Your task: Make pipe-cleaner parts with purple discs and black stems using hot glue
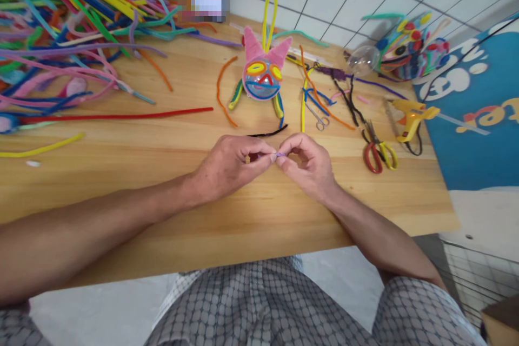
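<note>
My left hand (235,165) and my right hand (307,165) meet fingertip to fingertip above the table's middle. Both pinch a short purple pipe cleaner (280,155), mostly covered by the fingers. Just beyond them lies a black pipe cleaner (270,133). Farther back is a clear ball figure (263,80) with pink pointed ears, a yellow hanging loop, and face parts of yellow, orange, red and blue pipe cleaner. Green and yellow limbs stick out below it. An orange pipe cleaner (219,92) curves along its left side.
Many coloured pipe cleaners (93,21) heap at the left, with a red one (121,115) reaching toward the middle. On the right are red-and-yellow scissors (379,155), small metal scissors (321,122), a yellow glue gun (412,118), a clear ball (364,60) and a decorated colourful object (413,51).
</note>
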Motion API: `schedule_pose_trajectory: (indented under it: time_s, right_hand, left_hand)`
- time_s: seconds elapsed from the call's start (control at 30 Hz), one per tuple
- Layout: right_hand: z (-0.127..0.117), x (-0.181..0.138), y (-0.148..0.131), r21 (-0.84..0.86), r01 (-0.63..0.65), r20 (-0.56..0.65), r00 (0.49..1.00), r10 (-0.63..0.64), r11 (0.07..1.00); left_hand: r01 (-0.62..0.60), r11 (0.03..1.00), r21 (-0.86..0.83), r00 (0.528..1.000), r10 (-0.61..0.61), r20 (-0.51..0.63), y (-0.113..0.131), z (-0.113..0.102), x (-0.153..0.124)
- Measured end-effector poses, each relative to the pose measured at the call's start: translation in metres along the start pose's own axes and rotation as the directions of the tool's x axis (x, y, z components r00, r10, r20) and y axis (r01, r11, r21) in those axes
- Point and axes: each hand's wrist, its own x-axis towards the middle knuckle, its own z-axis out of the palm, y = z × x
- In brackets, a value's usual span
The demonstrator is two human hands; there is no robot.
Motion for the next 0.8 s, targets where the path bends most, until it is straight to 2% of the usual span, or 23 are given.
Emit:
schedule_pose_trajectory:
  time_s: [0.47,0.8]
  right_hand:
    - [-0.0002,0.0004,-0.001,-0.008,0.004,0.003,1.0,-0.004,1.0]
    - [-0.0017,-0.0016,-0.0011,-0.027,0.0,-0.004,1.0,0.0,1.0]
  left_hand:
    - [-0.02,1.0,0.015,1.0,0.02,0.002,-0.003,0.0002,-0.0002]
    - [-0.14,0.982,0.124,0.99,0.14,0.007,-0.0076,0.0026,-0.0025]
